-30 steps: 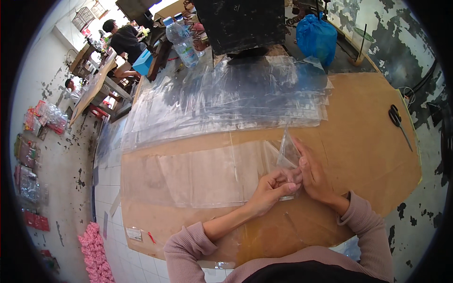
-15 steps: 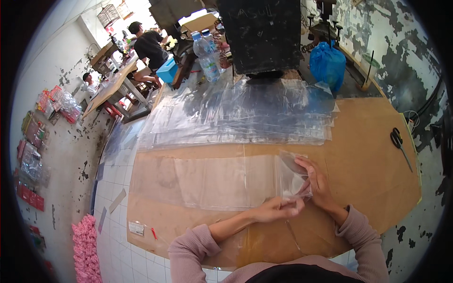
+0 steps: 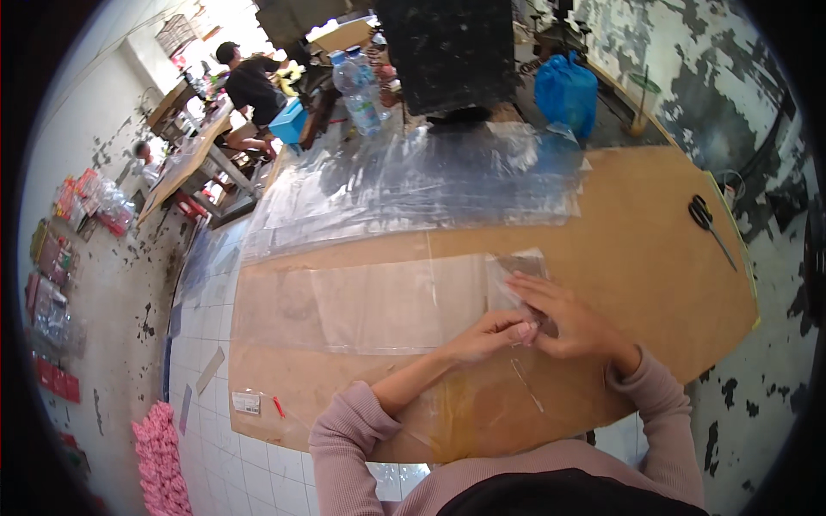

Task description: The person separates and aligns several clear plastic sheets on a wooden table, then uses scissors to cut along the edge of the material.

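Observation:
A long clear plastic bag or sheet point(image 3: 387, 301) lies flat across the brown table, its right end doubled over. My left hand point(image 3: 497, 334) pinches the near corner of that right end between thumb and fingers. On the folded end rests my right hand point(image 3: 572, 320), fingers stretched out over the plastic and its thumb close beside my left fingertips. Part of the folded edge is hidden under my hands. Beyond it, a wide pile of clear plastic sheets point(image 3: 413, 185) spreads over the table's far side.
Black-handled scissors point(image 3: 710, 228) lie at the right of the brown tabletop point(image 3: 637, 224). Plastic bottles point(image 3: 357, 95), a dark upright panel point(image 3: 447, 56) and a blue plastic bag point(image 3: 566, 95) stand at the back. A person point(image 3: 252, 86) works far left. A small red object point(image 3: 278, 407) lies near left.
My right hand has laid its fingers flatter over the plastic's raised right end, which is now pressed down. My left hand keeps its pinch. The view has shifted slightly.

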`<action>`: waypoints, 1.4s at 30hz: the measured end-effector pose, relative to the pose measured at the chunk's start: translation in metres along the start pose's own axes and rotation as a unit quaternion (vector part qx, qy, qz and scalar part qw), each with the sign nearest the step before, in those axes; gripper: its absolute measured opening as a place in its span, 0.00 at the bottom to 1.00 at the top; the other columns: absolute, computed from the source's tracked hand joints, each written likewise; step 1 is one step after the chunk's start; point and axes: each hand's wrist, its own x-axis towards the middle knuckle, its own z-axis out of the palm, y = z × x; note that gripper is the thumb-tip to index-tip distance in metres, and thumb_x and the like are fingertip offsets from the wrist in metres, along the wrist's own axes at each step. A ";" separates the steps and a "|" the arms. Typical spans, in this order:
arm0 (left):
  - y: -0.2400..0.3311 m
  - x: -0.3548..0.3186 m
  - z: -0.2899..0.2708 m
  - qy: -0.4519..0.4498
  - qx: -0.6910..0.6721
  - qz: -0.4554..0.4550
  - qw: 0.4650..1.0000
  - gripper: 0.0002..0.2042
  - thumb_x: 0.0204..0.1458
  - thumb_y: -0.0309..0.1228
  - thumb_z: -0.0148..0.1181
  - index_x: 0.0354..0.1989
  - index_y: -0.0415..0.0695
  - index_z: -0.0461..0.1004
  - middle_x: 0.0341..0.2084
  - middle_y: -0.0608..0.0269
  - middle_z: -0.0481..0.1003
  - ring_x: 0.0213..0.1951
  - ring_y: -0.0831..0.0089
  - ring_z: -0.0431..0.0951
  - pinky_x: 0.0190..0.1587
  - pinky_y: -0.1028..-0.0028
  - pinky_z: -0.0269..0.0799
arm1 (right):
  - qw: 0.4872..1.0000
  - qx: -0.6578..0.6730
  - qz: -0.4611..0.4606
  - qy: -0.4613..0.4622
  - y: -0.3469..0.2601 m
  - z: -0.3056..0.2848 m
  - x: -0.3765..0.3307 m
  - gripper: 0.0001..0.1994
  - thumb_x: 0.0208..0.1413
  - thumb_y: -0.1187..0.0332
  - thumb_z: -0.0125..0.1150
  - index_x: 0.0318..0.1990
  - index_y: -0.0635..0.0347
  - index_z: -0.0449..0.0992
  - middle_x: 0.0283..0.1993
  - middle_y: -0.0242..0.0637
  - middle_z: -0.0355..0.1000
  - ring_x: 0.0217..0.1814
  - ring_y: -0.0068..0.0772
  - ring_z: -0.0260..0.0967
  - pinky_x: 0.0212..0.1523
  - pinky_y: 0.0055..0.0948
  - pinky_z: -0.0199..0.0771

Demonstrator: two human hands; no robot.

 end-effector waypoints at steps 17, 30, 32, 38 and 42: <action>0.071 -0.109 0.008 -0.046 0.283 0.043 0.957 0.14 0.53 0.32 0.50 0.20 0.35 0.69 0.22 0.54 0.70 0.28 0.63 0.72 0.32 0.70 0.66 | 0.880 -0.287 -0.051 0.375 0.071 -0.071 -0.049 0.03 0.40 0.78 0.52 0.19 0.64 0.70 0.25 0.40 0.71 0.29 0.38 0.71 0.24 0.29 0.70; 0.083 -0.544 -0.176 0.545 0.722 -0.316 0.286 0.08 0.52 0.28 0.45 0.28 0.39 0.70 0.22 0.47 0.69 0.27 0.54 0.70 0.29 0.63 0.63 | 0.522 -0.489 0.483 0.506 0.254 -0.271 -0.236 0.14 0.49 0.61 0.45 0.27 0.60 0.75 0.26 0.46 0.73 0.30 0.48 0.72 0.31 0.40 0.69; 0.091 -0.633 -0.184 0.589 0.672 -0.396 0.212 0.08 0.51 0.29 0.45 0.30 0.41 0.72 0.22 0.47 0.69 0.28 0.53 0.70 0.30 0.62 0.63 | 0.448 -0.473 0.524 0.549 0.285 -0.297 -0.303 0.17 0.50 0.58 0.44 0.33 0.58 0.77 0.32 0.49 0.73 0.35 0.51 0.72 0.34 0.43 0.70; 0.112 -0.635 -0.167 0.572 0.650 -0.422 0.266 0.12 0.51 0.32 0.47 0.39 0.48 0.77 0.25 0.47 0.71 0.30 0.53 0.70 0.32 0.58 0.62 | 0.468 -0.342 0.558 0.594 0.217 -0.300 -0.315 0.15 0.49 0.58 0.46 0.32 0.56 0.77 0.33 0.37 0.75 0.37 0.42 0.71 0.36 0.34 0.69; 0.113 -0.303 -0.118 0.399 0.697 -0.199 0.562 0.13 0.49 0.27 0.54 0.45 0.40 0.71 0.46 0.49 0.69 0.48 0.52 0.68 0.50 0.65 0.63 | 0.656 -0.409 0.317 0.550 0.209 -0.279 -0.268 0.13 0.45 0.77 0.41 0.33 0.57 0.74 0.28 0.34 0.71 0.32 0.29 0.69 0.35 0.27 0.70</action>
